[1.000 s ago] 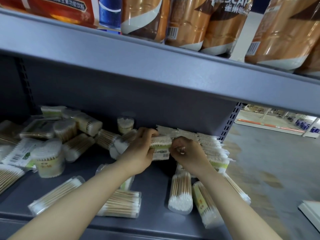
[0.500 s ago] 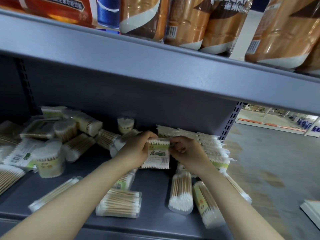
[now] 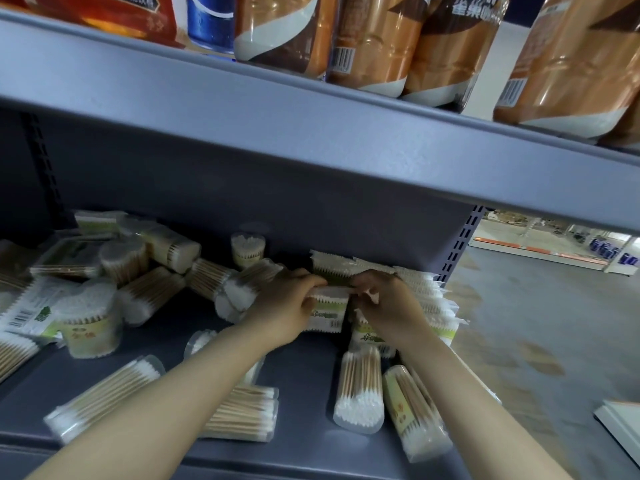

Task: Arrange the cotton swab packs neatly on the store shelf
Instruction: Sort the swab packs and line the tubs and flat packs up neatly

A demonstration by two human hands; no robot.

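Observation:
A flat cotton swab pack with a green label stands upright between my hands on the grey shelf. My left hand pinches its left top edge and my right hand pinches its right top edge. Just behind and to the right, a row of flat packs stands on edge against the shelf's back wall. Round and bagged swab packs lie scattered across the shelf: a tub at the left, two bags near the front right, a bag under my left forearm.
A jumble of swab packs fills the shelf's left side. The upper shelf board hangs low overhead, loaded with large orange-brown bottle packs. The perforated upright ends the shelf at the right, with open floor beyond.
The flat pack between my hands has been tipped up from lying flat to standing on edge and shifted back toward the row of packs. Both hands stayed on it.

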